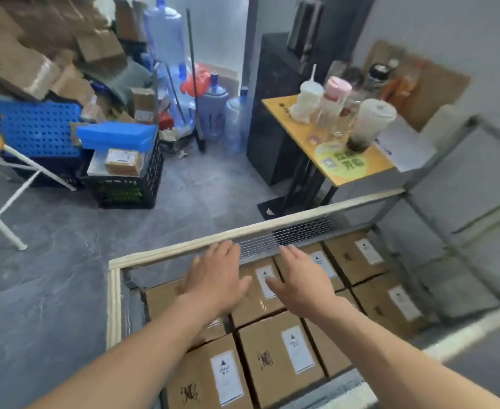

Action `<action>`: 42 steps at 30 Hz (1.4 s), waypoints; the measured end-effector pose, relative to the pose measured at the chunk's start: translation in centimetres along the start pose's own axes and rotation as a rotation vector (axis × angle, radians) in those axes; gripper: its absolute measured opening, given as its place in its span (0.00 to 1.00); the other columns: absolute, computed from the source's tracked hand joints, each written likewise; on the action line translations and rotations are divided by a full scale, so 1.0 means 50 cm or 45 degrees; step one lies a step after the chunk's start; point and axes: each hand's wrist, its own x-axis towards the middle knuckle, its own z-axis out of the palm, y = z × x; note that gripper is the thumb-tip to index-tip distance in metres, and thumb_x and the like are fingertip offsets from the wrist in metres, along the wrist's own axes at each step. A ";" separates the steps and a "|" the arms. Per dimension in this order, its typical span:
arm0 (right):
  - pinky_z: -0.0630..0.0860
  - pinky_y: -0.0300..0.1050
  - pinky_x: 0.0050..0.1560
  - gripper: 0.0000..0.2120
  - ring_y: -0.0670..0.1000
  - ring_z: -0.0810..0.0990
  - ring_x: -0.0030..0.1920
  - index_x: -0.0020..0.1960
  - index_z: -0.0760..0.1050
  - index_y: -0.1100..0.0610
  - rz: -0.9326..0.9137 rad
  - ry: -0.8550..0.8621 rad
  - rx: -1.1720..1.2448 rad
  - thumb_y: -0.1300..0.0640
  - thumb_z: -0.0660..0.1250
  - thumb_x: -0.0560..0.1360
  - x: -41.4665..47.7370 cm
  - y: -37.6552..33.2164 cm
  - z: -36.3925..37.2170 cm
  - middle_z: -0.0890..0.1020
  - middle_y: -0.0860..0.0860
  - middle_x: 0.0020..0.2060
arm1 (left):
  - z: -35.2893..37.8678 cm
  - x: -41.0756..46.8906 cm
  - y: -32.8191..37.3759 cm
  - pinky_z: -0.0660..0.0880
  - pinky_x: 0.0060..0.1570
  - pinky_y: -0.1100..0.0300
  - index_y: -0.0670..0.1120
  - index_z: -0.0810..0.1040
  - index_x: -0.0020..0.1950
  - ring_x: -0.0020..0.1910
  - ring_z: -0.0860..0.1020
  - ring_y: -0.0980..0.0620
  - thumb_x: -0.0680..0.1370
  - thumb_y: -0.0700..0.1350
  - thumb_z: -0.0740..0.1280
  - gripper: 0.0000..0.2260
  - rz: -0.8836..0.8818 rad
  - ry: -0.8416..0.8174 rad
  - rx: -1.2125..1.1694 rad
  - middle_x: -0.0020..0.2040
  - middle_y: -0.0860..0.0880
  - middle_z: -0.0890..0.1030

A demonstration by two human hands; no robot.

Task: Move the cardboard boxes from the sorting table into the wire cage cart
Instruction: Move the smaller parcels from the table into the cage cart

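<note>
My left hand (216,276) and right hand (301,278) hover empty, fingers spread, above brown labelled cardboard boxes (281,349) packed inside the cream-railed wire cage cart (183,249)

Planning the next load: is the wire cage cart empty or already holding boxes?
Holding boxes. Labelled cardboard boxes lie side by side inside the wire cage cart, under both open hands.

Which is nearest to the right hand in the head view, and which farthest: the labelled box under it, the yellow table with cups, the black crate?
From the right hand:
1. Labelled box, directly beneath the hand inside the cage cart.
2. Yellow table, beyond the cart, ahead to the right.
3. Black crate, on the floor far left.
</note>
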 end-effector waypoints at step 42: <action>0.68 0.52 0.73 0.38 0.53 0.67 0.75 0.81 0.56 0.54 1.535 0.767 -0.035 0.37 0.63 0.79 -1.249 0.661 -0.427 0.67 0.51 0.77 | 0.064 -0.545 1.297 0.66 0.69 0.48 0.47 0.64 0.77 0.75 0.64 0.49 0.78 0.65 0.60 0.33 1.737 -0.085 0.000 0.75 0.50 0.68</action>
